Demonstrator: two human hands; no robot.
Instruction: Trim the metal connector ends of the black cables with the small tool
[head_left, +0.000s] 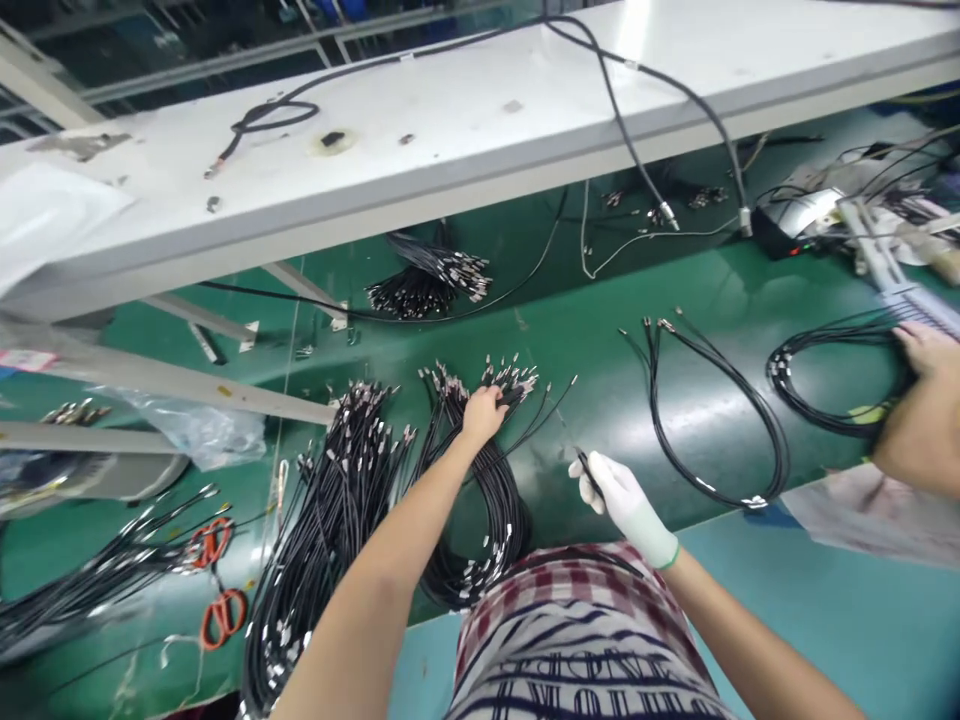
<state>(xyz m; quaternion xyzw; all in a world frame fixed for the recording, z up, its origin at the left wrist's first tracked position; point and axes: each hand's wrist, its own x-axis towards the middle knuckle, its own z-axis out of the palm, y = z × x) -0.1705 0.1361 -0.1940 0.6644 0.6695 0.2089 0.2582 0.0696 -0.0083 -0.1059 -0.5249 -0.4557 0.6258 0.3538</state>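
Left hand is clenched on the plug ends of the cable bundle mid-bench while the gloved right hand pinches one thin cable, so a tug could snag neighbouring strands and drag the pile.

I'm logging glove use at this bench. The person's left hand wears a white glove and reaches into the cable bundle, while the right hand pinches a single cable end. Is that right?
Not quite. The head view shows the left hand bare as it reaches into the cable bundle. The white glove is on the right hand, which pinches a single cable end.
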